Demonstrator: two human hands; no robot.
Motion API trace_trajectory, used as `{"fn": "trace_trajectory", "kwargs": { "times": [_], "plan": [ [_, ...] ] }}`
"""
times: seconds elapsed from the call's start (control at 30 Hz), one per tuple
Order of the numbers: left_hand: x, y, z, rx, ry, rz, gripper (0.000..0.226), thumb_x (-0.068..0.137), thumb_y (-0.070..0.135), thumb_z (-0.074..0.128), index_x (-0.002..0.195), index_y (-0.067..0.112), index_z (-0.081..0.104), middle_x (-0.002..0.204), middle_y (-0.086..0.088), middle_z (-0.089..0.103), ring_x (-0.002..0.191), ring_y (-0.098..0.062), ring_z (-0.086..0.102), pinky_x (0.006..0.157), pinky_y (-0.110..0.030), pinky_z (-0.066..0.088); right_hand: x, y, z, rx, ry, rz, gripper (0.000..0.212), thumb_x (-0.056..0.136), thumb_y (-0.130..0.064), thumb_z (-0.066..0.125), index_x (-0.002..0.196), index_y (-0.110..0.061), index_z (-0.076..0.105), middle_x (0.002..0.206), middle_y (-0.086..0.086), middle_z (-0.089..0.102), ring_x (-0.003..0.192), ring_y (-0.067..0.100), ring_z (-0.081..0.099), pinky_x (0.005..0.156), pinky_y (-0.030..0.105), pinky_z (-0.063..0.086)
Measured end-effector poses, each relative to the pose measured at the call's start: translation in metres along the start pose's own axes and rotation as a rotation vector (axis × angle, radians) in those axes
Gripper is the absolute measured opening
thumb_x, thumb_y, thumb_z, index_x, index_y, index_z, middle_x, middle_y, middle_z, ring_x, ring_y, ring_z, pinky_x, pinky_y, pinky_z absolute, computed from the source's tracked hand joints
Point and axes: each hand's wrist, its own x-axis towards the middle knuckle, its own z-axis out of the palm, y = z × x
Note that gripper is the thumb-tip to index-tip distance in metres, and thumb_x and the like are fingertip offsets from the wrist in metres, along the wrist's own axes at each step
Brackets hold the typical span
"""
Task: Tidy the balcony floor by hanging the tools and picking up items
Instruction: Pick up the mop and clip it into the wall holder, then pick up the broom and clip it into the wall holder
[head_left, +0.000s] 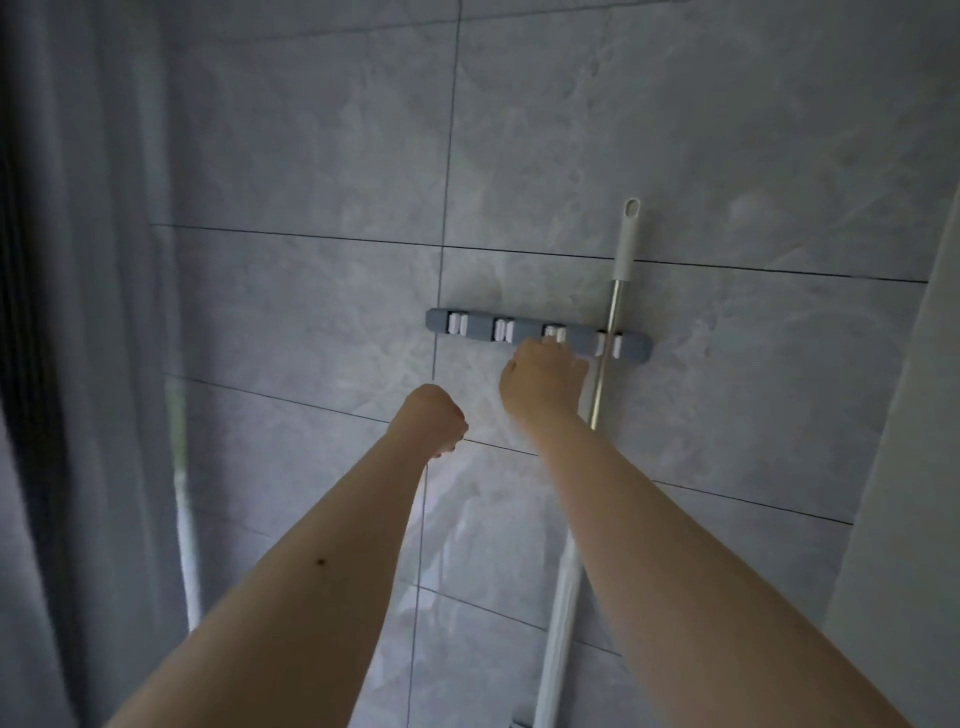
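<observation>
On the tiled wall, the mop handle (609, 317) is sitting clipped in the rack (535, 332), just right of the right hand (543, 382); its fingers are hidden, grip unclear. The left hand (431, 418) is hanging curled, apparently holding nothing.

left hand (434, 418): raised, fingers curled | right hand (543, 379): raised higher (fingers hidden) | both arms outstretched

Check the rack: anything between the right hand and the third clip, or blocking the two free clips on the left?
Nothing visible. The right hand is already at the third clip of the wall rack. The two left clips stand empty. The hung pole fills only the fourth clip, beside the hand.
</observation>
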Motion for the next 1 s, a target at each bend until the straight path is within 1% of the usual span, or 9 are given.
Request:
{"fn": "trace_trajectory", "kwargs": {
  "times": [0.07, 0.2, 0.3, 0.4, 0.47, 0.57, 0.7, 0.83, 1.0],
  "plan": [
    [-0.007, -0.013, -0.013, 0.005, 0.025, -0.032, 0.022, 0.09, 0.006, 0.053, 0.104, -0.005, 0.066, 0.105, -0.02, 0.071, 0.096, -0.031, 0.07, 0.09, -0.039, 0.056, -0.01, -0.017, 0.003, 0.012, -0.012, -0.045, 0.032, 0.096, -0.019, 0.039, 0.122, -0.01, 0.055, 0.129, 0.01, 0.052, 0.124, 0.028, 0.044, 0.102, 0.041, 0.032],
    [-0.032, -0.056, -0.064, 0.038, 0.101, -0.083, 0.012, 0.09, 0.011, 0.054, 0.09, 0.003, 0.064, 0.1, -0.018, 0.072, 0.09, -0.029, 0.07, 0.087, -0.039, 0.057, -0.041, -0.076, 0.009, 0.076, -0.075, -0.155, 0.032, 0.096, -0.019, 0.041, 0.125, -0.011, 0.054, 0.128, 0.009, 0.053, 0.122, 0.028, 0.046, 0.101, 0.04, 0.035],
    [-0.047, -0.089, -0.101, 0.073, 0.193, -0.123, 0.018, 0.088, 0.006, 0.054, 0.093, -0.005, 0.067, 0.101, -0.023, 0.072, 0.093, -0.033, 0.071, 0.085, -0.042, 0.058, -0.061, -0.118, 0.013, 0.153, -0.13, -0.22, 0.032, 0.095, -0.017, 0.043, 0.125, -0.01, 0.053, 0.127, 0.01, 0.053, 0.121, 0.028, 0.049, 0.1, 0.039, 0.037],
    [-0.071, -0.122, -0.141, 0.099, 0.281, -0.169, 0.015, 0.085, 0.001, 0.051, 0.086, -0.003, 0.065, 0.095, -0.028, 0.07, 0.082, -0.033, 0.069, 0.084, -0.046, 0.056, -0.078, -0.161, 0.018, 0.234, -0.203, -0.314, 0.033, 0.095, -0.016, 0.045, 0.126, -0.009, 0.051, 0.129, 0.011, 0.053, 0.121, 0.028, 0.049, 0.1, 0.038, 0.037],
    [-0.085, -0.139, -0.166, 0.121, 0.349, -0.205, 0.021, 0.084, 0.004, 0.05, 0.09, -0.009, 0.066, 0.096, -0.026, 0.07, 0.088, -0.033, 0.069, 0.085, -0.048, 0.057, -0.088, -0.19, 0.019, 0.261, -0.247, -0.398, 0.035, 0.094, -0.017, 0.046, 0.127, -0.009, 0.051, 0.13, 0.011, 0.052, 0.124, 0.029, 0.048, 0.102, 0.039, 0.037],
    [-0.113, -0.159, -0.201, 0.156, 0.467, -0.289, 0.029, 0.082, 0.007, 0.049, 0.099, -0.004, 0.069, 0.102, -0.022, 0.071, 0.096, -0.035, 0.07, 0.084, -0.046, 0.058, -0.102, -0.232, 0.016, 0.312, -0.288, -0.534, 0.035, 0.093, -0.017, 0.047, 0.126, -0.009, 0.052, 0.13, 0.013, 0.053, 0.124, 0.031, 0.048, 0.101, 0.038, 0.037],
    [-0.157, -0.18, -0.242, 0.21, 0.625, -0.381, 0.025, 0.078, 0.005, 0.051, 0.09, -0.002, 0.072, 0.093, -0.021, 0.073, 0.087, -0.033, 0.071, 0.08, -0.04, 0.06, -0.126, -0.281, 0.009, 0.42, -0.321, -0.668, 0.03, 0.092, -0.016, 0.048, 0.12, -0.007, 0.056, 0.126, 0.013, 0.057, 0.118, 0.034, 0.053, 0.096, 0.038, 0.042],
    [-0.208, -0.202, -0.272, 0.218, 0.756, -0.472, 0.022, 0.081, 0.004, 0.053, 0.092, -0.005, 0.071, 0.087, -0.024, 0.072, 0.082, -0.033, 0.071, 0.069, -0.035, 0.055, -0.163, -0.32, 0.006, 0.506, -0.405, -0.813, 0.032, 0.093, -0.017, 0.047, 0.122, -0.007, 0.056, 0.128, 0.013, 0.057, 0.117, 0.033, 0.055, 0.097, 0.038, 0.044],
    [-0.292, -0.229, -0.279, 0.255, 0.892, -0.624, 0.022, 0.084, 0.006, 0.053, 0.096, -0.006, 0.067, 0.098, -0.026, 0.07, 0.093, -0.036, 0.069, 0.083, -0.045, 0.058, -0.23, -0.358, 0.001, 0.579, -0.551, -1.0, 0.035, 0.094, -0.02, 0.047, 0.127, -0.009, 0.053, 0.133, 0.011, 0.051, 0.119, 0.03, 0.053, 0.099, 0.038, 0.043]
  ]
}}
